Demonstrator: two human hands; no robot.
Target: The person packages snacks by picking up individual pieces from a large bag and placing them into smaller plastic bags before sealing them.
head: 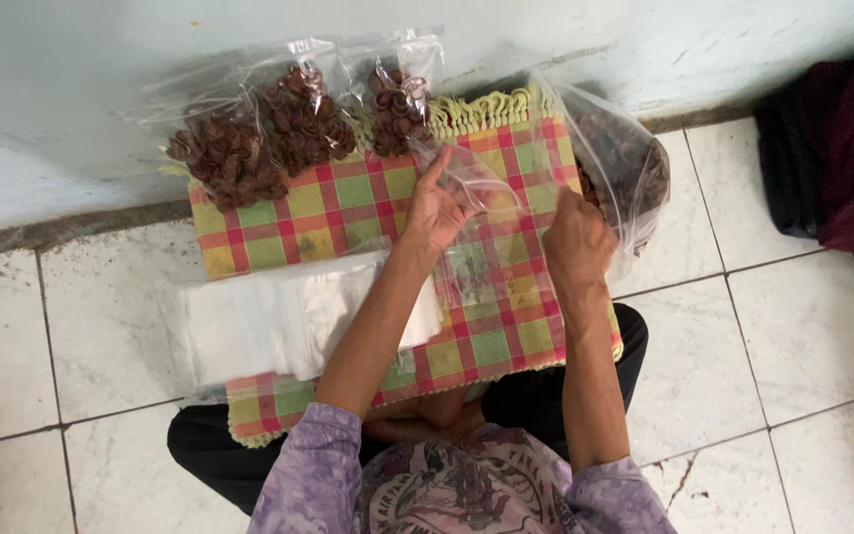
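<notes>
Closest in, a checked mat (pixel 348 203) is laid over the lap, with a stack of empty clear bags (pixel 279 316) on it, partly hidden by the left forearm. Just past that, an empty clear bag (pixel 476 213) is pinched by the left hand (pixel 434 213), grip clamped on its edge. The right hand (pixel 575 242) is seen from the back, so its grip can't be made out. Beyond it, a big clear sack (pixel 625 163) of brown pieces is seen. Three filled packets (pixel 294 124) are lined up against the wall (pixel 101 89).
</notes>
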